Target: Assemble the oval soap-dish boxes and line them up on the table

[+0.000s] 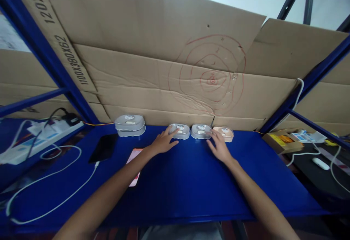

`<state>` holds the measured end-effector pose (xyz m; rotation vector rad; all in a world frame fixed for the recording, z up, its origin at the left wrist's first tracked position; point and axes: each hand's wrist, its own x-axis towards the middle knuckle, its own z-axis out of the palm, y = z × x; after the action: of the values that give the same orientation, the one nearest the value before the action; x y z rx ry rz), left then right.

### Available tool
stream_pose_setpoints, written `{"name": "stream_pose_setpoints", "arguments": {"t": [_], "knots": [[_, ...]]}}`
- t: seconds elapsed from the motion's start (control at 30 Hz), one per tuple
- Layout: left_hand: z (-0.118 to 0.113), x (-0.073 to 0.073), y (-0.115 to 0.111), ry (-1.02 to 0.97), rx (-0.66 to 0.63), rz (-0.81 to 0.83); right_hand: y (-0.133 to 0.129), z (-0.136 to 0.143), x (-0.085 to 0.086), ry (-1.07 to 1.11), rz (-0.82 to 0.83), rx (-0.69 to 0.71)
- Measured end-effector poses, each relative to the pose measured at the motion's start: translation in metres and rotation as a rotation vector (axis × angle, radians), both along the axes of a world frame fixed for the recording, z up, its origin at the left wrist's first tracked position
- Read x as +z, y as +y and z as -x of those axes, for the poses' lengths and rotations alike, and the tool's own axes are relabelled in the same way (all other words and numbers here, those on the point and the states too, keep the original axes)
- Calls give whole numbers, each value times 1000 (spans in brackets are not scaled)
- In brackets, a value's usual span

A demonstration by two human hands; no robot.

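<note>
Along the back of the blue table, several oval clear-lidded containers stand by the cardboard. My left hand has its fingers apart, with fingertips at the front left edge of a grey container. Just right of that one is a second grey container. My right hand is spread, its fingertips between this second container and an orange-tinted one. Neither hand holds anything. Farther left, two grey containers are stacked.
A lit phone lies partly under my left forearm. Left of it, a dark phone is plugged into a white cable. A power strip lies far left; an open cardboard box is at right. Cardboard walls off the back.
</note>
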<state>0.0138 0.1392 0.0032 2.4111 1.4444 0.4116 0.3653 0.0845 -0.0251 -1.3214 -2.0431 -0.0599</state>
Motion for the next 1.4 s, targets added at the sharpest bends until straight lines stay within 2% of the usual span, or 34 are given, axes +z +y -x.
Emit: {"name": "stream_pose_setpoints", "arguments": {"t": [0.1, 0.2, 0.37, 0.53, 0.67, 0.8, 0.97, 1.13, 1.4], "knots": [[16, 1, -12, 1, -27, 6, 14, -43, -1, 29, -15, -205], [37, 0, -25, 6, -52, 8, 18, -68, -15, 28, 17, -333], [54, -3, -28, 14, -8, -41, 21, -73, -36, -30, 63, -393], [54, -5, -27, 11, 5, -112, 19, -67, -33, -78, 27, -418], [46, -13, -33, 12, -66, -110, 14, -59, -26, -86, -8, -400], [41, -20, -37, 27, -129, -83, 11, -43, -28, -119, 17, -297], [40, -18, -36, 30, -151, -73, 8, -27, -33, -144, 61, -169], [40, -16, -35, 25, -152, -71, 9, -29, -34, -117, 75, -157], [42, -22, -33, 15, -149, -77, 10, -29, -36, -103, 86, -127]]}}
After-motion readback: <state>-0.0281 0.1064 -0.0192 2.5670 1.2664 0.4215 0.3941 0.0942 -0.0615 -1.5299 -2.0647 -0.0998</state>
